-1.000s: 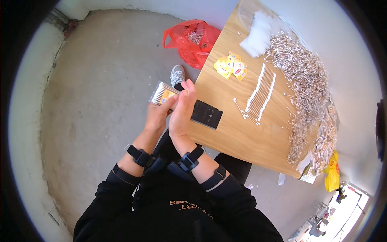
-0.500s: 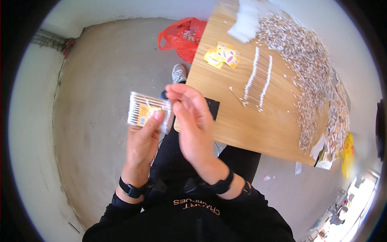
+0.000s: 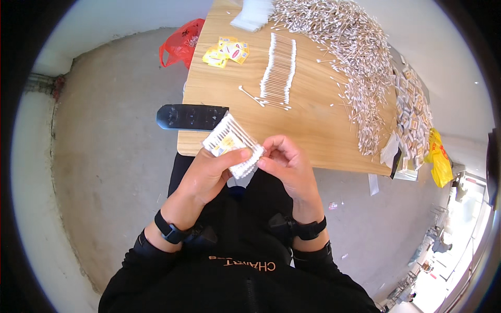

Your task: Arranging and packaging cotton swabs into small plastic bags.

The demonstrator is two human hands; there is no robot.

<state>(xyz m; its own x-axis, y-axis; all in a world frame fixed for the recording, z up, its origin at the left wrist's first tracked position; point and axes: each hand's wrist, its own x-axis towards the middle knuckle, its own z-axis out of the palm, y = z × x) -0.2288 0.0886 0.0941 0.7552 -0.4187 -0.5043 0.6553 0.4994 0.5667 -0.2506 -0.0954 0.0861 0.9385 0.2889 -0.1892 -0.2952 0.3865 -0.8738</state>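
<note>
My left hand [image 3: 206, 175] is closed around a clear packet of cotton swabs [image 3: 223, 136], thumb pressed on its face. A yellow card shows inside, and the packet tilts over the table's near edge. At the packet's right-hand end, the thumb and forefinger of my right hand [image 3: 293, 166] pinch the bag's edge; the other fingers curl. Beyond my hands, a neat row of cotton swabs [image 3: 278, 70] lies on the wooden table [image 3: 318, 135], with a few loose ones at its near end.
A large heap of loose cotton swabs [image 3: 355, 57] covers the table's far right. Filled packets [image 3: 414, 112] pile beside it, near a yellow bag [image 3: 439, 159]. Yellow cards [image 3: 224, 52] and clear bags [image 3: 253, 14] lie far left. A black strip [image 3: 190, 117] juts past the left edge; a red bag [image 3: 180, 44] hangs beyond.
The packet has moved right and turned in my left hand. My right hand has gone from raised and apart to pinching the packet's end. The view has shifted right.
</note>
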